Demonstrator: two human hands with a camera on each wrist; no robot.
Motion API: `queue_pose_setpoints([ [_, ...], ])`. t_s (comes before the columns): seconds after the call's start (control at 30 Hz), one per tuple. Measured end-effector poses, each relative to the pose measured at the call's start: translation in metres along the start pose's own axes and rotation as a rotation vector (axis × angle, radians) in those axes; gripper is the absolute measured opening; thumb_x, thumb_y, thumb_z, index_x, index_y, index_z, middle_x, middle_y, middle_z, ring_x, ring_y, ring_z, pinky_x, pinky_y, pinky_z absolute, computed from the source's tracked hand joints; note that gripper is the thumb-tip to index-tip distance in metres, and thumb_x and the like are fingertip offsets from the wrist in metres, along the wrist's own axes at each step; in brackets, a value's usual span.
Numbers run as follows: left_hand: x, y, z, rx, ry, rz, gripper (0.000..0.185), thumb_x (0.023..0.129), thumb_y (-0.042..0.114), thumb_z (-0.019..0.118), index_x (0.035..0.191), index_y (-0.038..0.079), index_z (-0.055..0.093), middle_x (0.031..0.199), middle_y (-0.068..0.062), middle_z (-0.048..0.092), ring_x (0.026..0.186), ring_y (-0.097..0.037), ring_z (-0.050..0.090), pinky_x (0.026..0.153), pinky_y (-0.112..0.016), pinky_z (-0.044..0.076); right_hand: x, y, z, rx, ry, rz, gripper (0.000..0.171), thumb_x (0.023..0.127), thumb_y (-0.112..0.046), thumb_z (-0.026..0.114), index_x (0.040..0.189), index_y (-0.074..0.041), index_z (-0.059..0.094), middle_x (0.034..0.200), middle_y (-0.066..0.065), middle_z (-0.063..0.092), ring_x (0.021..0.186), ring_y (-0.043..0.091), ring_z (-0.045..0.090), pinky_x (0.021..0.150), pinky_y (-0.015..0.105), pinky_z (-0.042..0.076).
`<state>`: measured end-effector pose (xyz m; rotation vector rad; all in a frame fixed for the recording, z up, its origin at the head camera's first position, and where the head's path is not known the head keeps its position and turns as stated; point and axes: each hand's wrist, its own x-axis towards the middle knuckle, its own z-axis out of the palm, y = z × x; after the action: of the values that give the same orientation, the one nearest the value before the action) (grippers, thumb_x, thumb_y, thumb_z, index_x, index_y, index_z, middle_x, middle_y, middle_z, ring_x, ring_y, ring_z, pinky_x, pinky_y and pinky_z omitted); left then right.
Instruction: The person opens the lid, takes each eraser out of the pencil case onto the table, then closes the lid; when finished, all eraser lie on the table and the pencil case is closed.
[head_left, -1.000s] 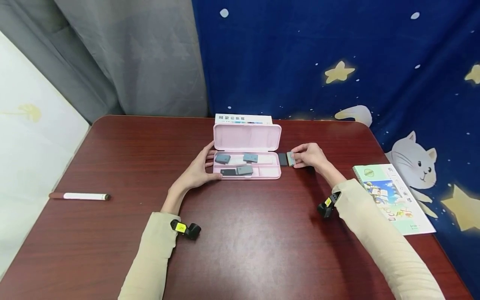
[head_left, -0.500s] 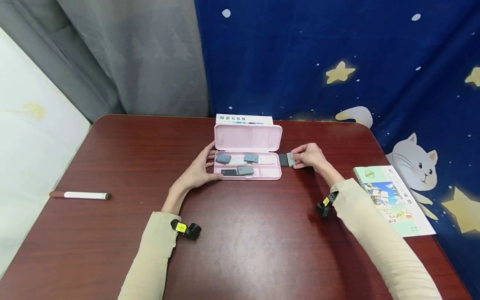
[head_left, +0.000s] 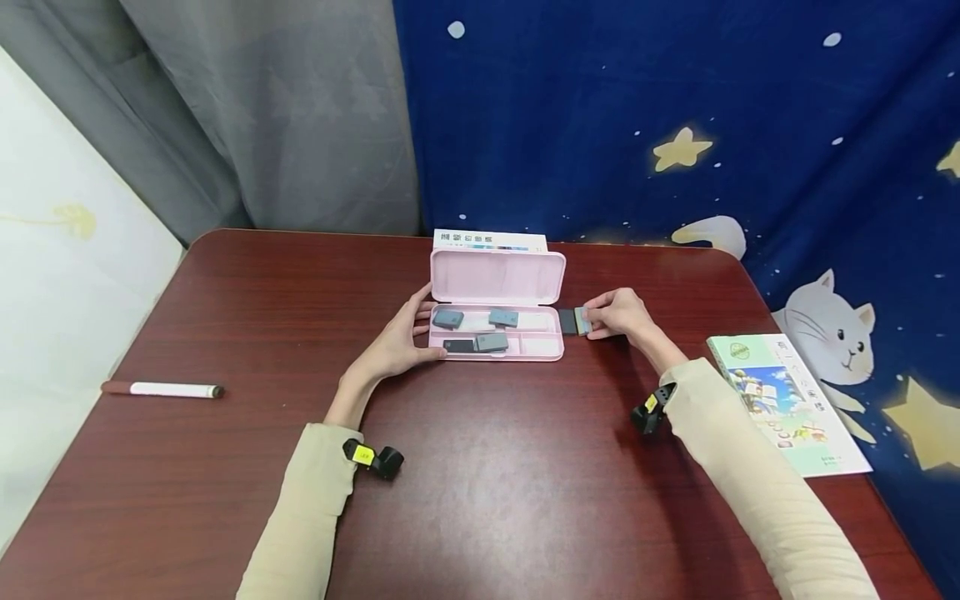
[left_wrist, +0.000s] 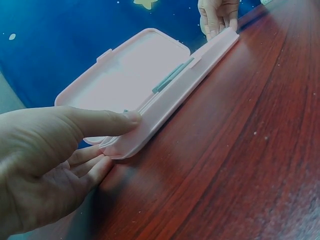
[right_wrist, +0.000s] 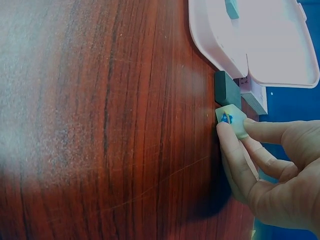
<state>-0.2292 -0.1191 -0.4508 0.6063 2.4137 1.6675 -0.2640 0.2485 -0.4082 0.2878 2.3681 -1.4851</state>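
An open pink pencil case (head_left: 497, 277) stands at the table's far side, lid raised. Several grey-blue blocks (head_left: 492, 342) lie in its tray, and a black one (head_left: 459, 345) sits in the front compartment. My left hand (head_left: 393, 342) grips the left end, its thumb (left_wrist: 112, 121) on the front wall and its other fingers round the end. Off the right end, a dark block (right_wrist: 227, 90) rests on the table. Beside it, my right hand (head_left: 618, 312) pinches a pale eraser-like block (right_wrist: 232, 119) with a small coloured print, partly hidden by the fingers.
A white printed box (head_left: 491, 239) stands behind the lid. At the right edge lies a green-and-white book (head_left: 787, 404); a capped marker (head_left: 168, 389) lies far left. Grey and blue curtains (head_left: 525, 125) hang behind the brown table (head_left: 465, 467).
The hands and blocks stay practically in place. The whole scene shifts slightly down and right in the head view.
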Motion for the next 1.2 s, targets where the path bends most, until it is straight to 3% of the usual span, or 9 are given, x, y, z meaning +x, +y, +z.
queue_pose_setpoints([
  [0.17,-0.002,0.003,-0.001,-0.011,-0.002,0.003,0.108,0.072,-0.007,0.080,0.154,0.006,0.011,0.141,-0.026,0.035,0.130,-0.036,0.037,0.107,-0.047,0.036,0.000,0.001,0.002,0.006,0.007,-0.005,0.030,0.091,0.002,0.061,0.117,0.016,0.057,0.078,0.012,0.059,0.059,0.010,0.060,0.063,0.031,0.058],
  [0.43,-0.011,0.033,-0.004,-0.044,-0.024,0.007,0.104,0.073,-0.012,0.077,0.152,-0.004,0.010,0.139,-0.035,0.032,0.130,-0.044,0.036,0.107,-0.053,0.034,-0.001,0.004,0.002,0.018,0.010,0.006,0.030,0.092,0.001,0.061,0.118,0.014,0.058,0.087,0.016,0.059,0.062,0.012,0.062,0.067,0.034,0.058],
  [0.53,-0.012,0.037,-0.004,-0.042,-0.020,0.008,0.103,0.073,-0.012,0.077,0.151,-0.004,0.011,0.139,-0.035,0.033,0.129,-0.045,0.036,0.107,-0.053,0.034,0.000,0.004,0.002,0.017,0.005,-0.005,0.030,0.092,0.002,0.061,0.118,0.015,0.057,0.088,0.018,0.059,0.063,0.013,0.063,0.066,0.034,0.058],
  [0.97,-0.012,0.035,-0.004,-0.051,-0.022,0.006,0.104,0.073,-0.012,0.077,0.151,-0.005,0.010,0.139,-0.035,0.033,0.130,-0.044,0.036,0.107,-0.053,0.033,0.001,0.006,0.004,0.000,0.036,0.002,0.028,0.092,-0.001,0.061,0.117,0.011,0.059,0.096,0.020,0.057,0.064,0.013,0.063,0.066,0.032,0.059],
  [1.2,-0.011,0.035,-0.003,-0.053,-0.020,0.002,0.103,0.073,-0.011,0.077,0.152,-0.003,0.011,0.140,-0.034,0.033,0.130,-0.044,0.036,0.107,-0.052,0.034,0.000,0.010,0.003,-0.022,0.047,-0.048,0.025,0.093,-0.001,0.060,0.115,0.011,0.059,0.082,0.012,0.062,0.064,0.013,0.062,0.065,0.033,0.059],
])
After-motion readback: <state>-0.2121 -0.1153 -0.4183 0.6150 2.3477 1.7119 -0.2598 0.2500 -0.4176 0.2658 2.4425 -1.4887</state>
